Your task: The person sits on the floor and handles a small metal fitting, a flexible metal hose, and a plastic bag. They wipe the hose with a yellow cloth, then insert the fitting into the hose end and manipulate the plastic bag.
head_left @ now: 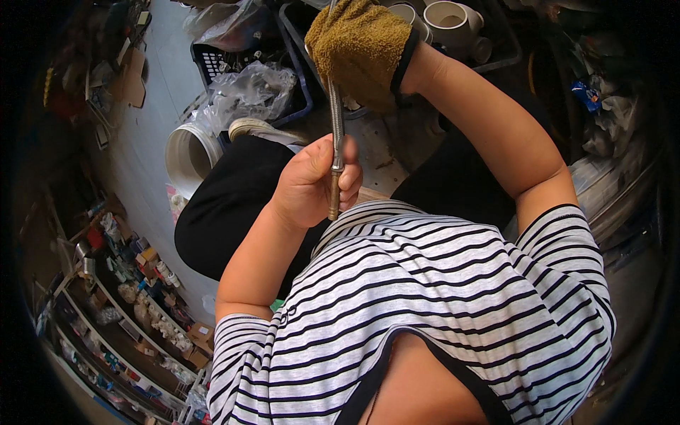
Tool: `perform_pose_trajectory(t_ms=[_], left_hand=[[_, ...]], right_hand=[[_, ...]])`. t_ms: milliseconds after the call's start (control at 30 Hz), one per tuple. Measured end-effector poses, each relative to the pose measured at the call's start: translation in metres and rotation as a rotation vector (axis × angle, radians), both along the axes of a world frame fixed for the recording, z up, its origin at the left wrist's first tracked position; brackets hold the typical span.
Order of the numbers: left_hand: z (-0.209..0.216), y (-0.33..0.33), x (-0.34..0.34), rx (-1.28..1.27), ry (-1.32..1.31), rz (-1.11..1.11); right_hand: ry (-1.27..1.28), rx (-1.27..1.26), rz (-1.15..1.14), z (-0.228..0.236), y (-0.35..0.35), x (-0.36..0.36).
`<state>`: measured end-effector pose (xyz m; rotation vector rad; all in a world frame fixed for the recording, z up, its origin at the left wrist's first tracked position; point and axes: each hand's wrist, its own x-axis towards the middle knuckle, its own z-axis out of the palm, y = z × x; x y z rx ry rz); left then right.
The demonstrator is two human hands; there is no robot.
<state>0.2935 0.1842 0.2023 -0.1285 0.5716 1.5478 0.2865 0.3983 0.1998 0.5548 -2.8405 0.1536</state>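
A braided metal hose (336, 113) with a brass-coloured threaded end (333, 196) runs upright in front of my body. Bare and closed, my left hand (304, 180) grips it just around the lower fitting, so the brass end sticks out toward my shirt. Higher up, my right hand (365, 53) wears a fuzzy mustard-brown work glove with a dark cuff and is closed about the hose's upper part. The glove hides its fingers, and the hose's top leaves the picture at the upper edge.
Left of my knee a white bucket (190, 159) lies tipped. Clear plastic bags (255, 92) fill a dark crate beyond it. White pipe fittings (450, 20) sit at the upper right. Shelves (120, 329) packed with small goods line the lower left.
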Motion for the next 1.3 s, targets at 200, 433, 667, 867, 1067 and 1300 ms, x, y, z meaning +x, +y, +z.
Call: perform_pose_trajectory(t_ms=[200,433,667,867,1067,1300], left_hand=[[0.012,0.009,-0.001,-0.292,0.079,0.022],[0.025,0.006,-0.013,-0.479,0.448,0.013],[0.04,-0.036,-0.01,-0.614,0.61,0.001],[0.069,-0.093,-0.017,-0.598,0.629,0.102],[0.089,-0.13,-0.026,-0.564,0.691,0.214],[0.111,-0.157,-0.038,-0.584,0.821,0.503]], right_hand=[[0.253,0.033,-0.08,-0.005,-0.008,0.003],[-0.216,-0.148,-0.171,0.015,-0.009,-0.004],[-0.428,-0.689,-0.758,0.006,0.039,-0.021],[-0.219,0.046,-1.027,0.005,0.111,-0.014],[-0.275,0.097,-1.134,0.008,0.145,0.008],[-0.003,-0.956,-0.889,-0.025,0.18,0.05]])
